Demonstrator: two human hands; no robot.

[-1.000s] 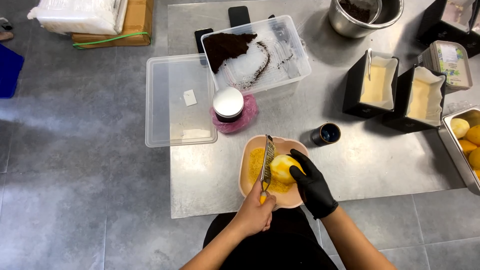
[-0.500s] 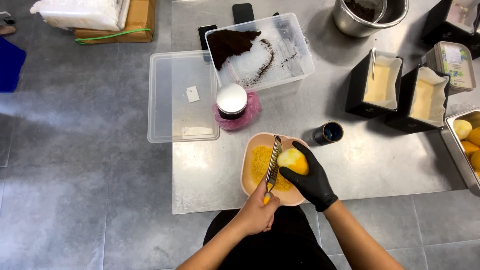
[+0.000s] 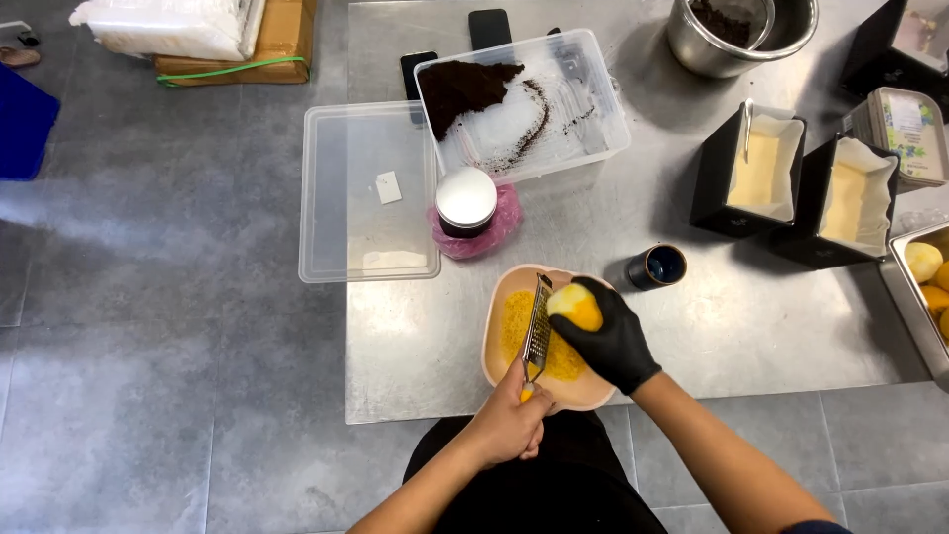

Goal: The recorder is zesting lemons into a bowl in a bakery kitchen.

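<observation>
Now the zesting step is in hand: left hand (image 3: pixel 509 425) grips the grater (image 3: pixel 537 331) over the bowl (image 3: pixel 494 356), gloved right hand (image 3: pixel 611 341) clasps the fruit (image 3: pixel 575 305) against it. Next stroke needs light pressure.

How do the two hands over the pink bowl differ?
The right hand wears a black glove; the left hand is bare. The right hand grips an orange-yellow citrus fruit against the grater; the left hand holds the grater's handle at the near rim of the pink bowl. Both are closed around something above that bowl.
</observation>
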